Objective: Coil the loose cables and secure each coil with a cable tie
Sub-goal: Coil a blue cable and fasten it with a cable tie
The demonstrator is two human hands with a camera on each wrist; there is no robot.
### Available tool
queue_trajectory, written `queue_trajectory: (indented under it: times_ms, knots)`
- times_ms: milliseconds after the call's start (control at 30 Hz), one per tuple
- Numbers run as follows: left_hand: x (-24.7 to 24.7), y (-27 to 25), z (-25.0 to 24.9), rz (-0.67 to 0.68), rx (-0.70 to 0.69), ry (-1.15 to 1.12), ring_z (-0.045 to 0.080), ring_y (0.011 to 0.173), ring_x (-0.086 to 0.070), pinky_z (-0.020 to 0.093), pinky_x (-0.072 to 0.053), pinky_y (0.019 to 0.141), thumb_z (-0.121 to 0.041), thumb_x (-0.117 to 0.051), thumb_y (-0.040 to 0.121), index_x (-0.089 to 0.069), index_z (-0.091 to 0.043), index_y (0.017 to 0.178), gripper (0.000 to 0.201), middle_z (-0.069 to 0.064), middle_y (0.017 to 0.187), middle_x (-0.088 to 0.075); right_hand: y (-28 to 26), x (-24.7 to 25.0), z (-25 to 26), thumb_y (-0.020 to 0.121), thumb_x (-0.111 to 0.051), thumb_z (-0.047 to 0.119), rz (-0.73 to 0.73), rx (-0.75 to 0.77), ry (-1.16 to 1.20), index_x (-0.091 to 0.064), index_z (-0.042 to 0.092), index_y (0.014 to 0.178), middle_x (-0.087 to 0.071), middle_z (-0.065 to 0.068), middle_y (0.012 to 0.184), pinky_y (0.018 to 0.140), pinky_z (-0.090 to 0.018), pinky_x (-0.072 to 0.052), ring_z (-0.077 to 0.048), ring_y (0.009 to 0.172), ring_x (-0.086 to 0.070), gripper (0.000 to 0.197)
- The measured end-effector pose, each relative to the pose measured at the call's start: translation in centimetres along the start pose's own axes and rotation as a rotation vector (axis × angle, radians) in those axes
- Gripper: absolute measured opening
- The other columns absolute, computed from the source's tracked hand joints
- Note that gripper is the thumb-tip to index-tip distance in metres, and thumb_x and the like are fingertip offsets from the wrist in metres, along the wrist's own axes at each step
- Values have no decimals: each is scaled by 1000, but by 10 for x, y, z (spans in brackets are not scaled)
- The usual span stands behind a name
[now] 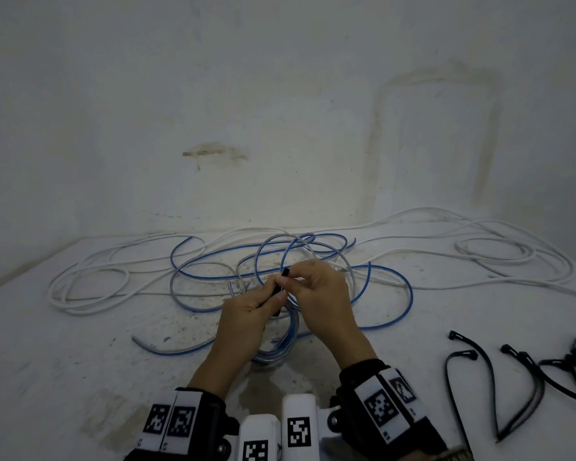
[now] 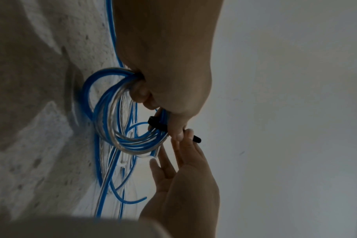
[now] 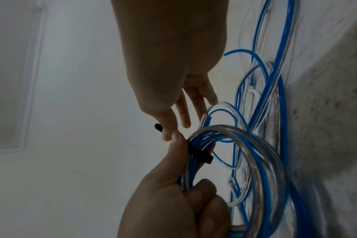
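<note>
At the centre of the head view, the left hand (image 1: 246, 319) curls round the blue cable coil (image 2: 120, 128), thumb pressing a black cable tie (image 3: 200, 155) wrapped over it. The right hand (image 1: 320, 294) pinches the tie's free end, other fingers straight. The hands hide the tie's head. Spare ties (image 1: 512, 387) lie lower right on the table (image 1: 80, 361).

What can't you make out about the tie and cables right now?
- Whether the black cable tie is locked: both wrist views, thumbs cover its join.
- Where the blue cable coil ends: head view, left hand and right hand cover it.
- Count of spare ties: head view, cut off by the right edge.
- White cable ends: too thin and tangled.
</note>
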State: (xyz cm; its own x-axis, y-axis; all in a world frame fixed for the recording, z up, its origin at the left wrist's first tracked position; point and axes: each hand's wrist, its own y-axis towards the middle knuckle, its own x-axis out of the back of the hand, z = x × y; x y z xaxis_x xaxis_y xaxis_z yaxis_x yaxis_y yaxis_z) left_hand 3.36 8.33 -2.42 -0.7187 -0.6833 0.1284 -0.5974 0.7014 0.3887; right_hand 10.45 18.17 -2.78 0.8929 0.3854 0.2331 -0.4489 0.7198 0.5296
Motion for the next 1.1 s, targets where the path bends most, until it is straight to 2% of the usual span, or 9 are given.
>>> queue_trajectory:
  times_ms: [67, 133, 200, 333, 467, 733, 833, 933, 1100]
  knots:
    - [0, 1, 3, -19, -13, -9, -2, 32, -45, 6, -32, 39, -3, -58, 89, -66, 7, 110, 24, 30, 65, -53, 0, 1, 2, 81, -70, 6, -42, 80, -29, -73, 0, 85, -61, -2, 90, 75, -15, -48, -11, 81, -58, 8]
    - [-1, 2, 4, -6, -19, -24, -6, 35, -45, 4, -33, 42, -3, -57, 90, -66, 1, 110, 23, 5, 43, -54, 0, 1, 6, 77, -70, -3, -76, 120, 25, -72, -2, 80, -64, -5, 83, 72, -15, -49, -10, 75, -59, 4]
    - [-2, 2, 2, 10, -22, -39, -6, 35, -46, 4, -34, 42, -3, -56, 90, -65, -10, 108, 21, -11, 41, -55, 0, 2, 7, 76, -68, -8, -89, 119, 76, -71, -2, 75, -68, -11, 75, 68, -22, -52, -14, 68, -61, 7]
    - [-2, 3, 3, -5, -62, -28, -6, 43, -53, 7, -39, 48, -1, -59, 88, -67, -32, 80, 32, -8, 63, -68, 4, 7, 11, 76, -67, -11, -130, 51, 168, -72, -5, 76, -69, -13, 72, 67, -20, -54, -21, 68, -64, 8]
    - [-1, 3, 11, 31, -72, -17, 2, 69, -65, 16, -50, 67, 0, -63, 85, -69, -42, 74, 44, -14, 69, -71, 6, 18, 15, 74, -67, -13, -186, 7, 279, -72, -7, 74, -67, -13, 68, 63, -15, -51, -17, 64, -62, 8]
    - [1, 6, 15, 96, -73, 18, 19, 78, -64, 43, -51, 81, 0, -65, 83, -73, -46, 71, 48, 5, 81, -71, 9, 30, 19, 71, -68, -13, -228, -17, 337, -72, -9, 74, -67, -27, 71, 62, -18, -50, -23, 66, -59, 6]
    - [2, 5, 17, 89, -58, 16, 10, 77, -66, 31, -53, 75, 0, -64, 84, -74, -36, 84, 37, -4, 78, -73, 10, 28, 18, 71, -69, -11, -216, -27, 367, -72, -6, 73, -67, -28, 72, 68, -28, -51, -26, 68, -60, 6]
    - [5, 4, 15, 88, -23, -70, -4, 48, -57, 7, -42, 51, 2, -59, 86, -67, -7, 107, 24, -3, 70, -68, 11, 29, 17, 76, -68, -7, -90, -20, 367, -72, 0, 72, -68, -26, 77, 77, -40, -54, -36, 76, -65, 9]
    - [5, 12, 22, 63, 23, -93, -2, 33, -41, 11, -32, 39, -2, -59, 88, -66, -7, 109, 22, -10, 44, -56, 7, 27, 15, 80, -68, -2, 182, -32, 342, -69, 5, 79, -68, -9, 74, 76, -28, -56, -16, 73, -66, 7]
